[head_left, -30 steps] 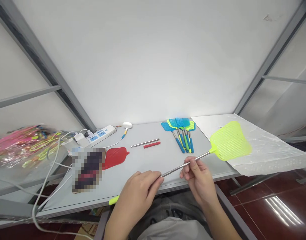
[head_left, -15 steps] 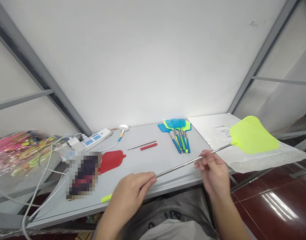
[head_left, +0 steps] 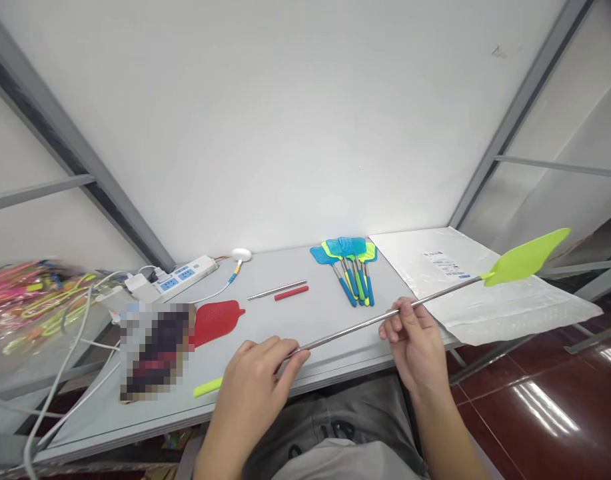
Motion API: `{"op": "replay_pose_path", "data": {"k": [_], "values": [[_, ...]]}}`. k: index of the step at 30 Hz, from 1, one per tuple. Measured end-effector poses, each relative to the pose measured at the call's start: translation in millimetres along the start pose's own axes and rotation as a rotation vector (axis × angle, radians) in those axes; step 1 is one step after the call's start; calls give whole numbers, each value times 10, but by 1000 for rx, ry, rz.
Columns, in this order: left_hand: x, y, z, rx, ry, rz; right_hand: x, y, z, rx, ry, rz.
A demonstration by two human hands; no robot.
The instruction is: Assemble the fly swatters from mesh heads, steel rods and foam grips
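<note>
A yellow-green fly swatter with a metal rod [head_left: 355,326] is held slantwise above the table's front edge. My left hand [head_left: 260,377] is wrapped over its yellow-green handle [head_left: 208,387], whose end sticks out to the left. My right hand [head_left: 414,337] pinches the rod further along, between thumb and fingers. Beyond it, the swatter's head [head_left: 528,257] points right and is seen nearly edge-on, above a white plastic bag [head_left: 435,277].
Several blue and green swatters [head_left: 352,267] lie fanned at the back. A loose metal rod [head_left: 278,289], a red handle [head_left: 291,293] and a red swatter head [head_left: 218,321] lie left of them. Further left are a power strip [head_left: 185,279], cables and a blurred-out object [head_left: 158,353].
The swatter's head has turned from face-on to nearly edge-on and sits further right. More rod shows between it and my right hand. More of the handle's end shows past my left hand.
</note>
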State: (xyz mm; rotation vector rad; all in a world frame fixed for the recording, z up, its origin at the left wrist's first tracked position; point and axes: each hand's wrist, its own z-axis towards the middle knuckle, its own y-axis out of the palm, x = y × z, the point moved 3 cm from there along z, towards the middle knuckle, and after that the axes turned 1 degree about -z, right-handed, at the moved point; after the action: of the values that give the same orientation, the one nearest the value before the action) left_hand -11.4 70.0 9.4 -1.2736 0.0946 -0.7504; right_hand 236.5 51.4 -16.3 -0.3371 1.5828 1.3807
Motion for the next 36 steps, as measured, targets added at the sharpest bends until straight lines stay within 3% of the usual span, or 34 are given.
{"op": "replay_pose_path", "data": {"k": [5, 9, 11, 18, 26, 32, 36], "values": [[290, 165, 48, 103, 44, 22, 245, 252, -239, -223, 80, -113], [390, 191, 26, 81, 55, -14, 352, 375, -368, -421, 91, -282], [362, 196, 31, 58, 25, -65, 353, 375, -374, -441, 41, -331], [-1, 219, 115, 68, -174, -147, 146, 169, -259, -189, -113, -261], [-219, 275, 128, 146, -184, 30, -277, -71, -125, 43, -221, -138], [-284, 400, 176, 179, -178, 128, -348, -281, 77, 180, -221, -54], [-300, 347, 163, 222, -166, 190, -339, -439, 195, 269, -197, 43]]}}
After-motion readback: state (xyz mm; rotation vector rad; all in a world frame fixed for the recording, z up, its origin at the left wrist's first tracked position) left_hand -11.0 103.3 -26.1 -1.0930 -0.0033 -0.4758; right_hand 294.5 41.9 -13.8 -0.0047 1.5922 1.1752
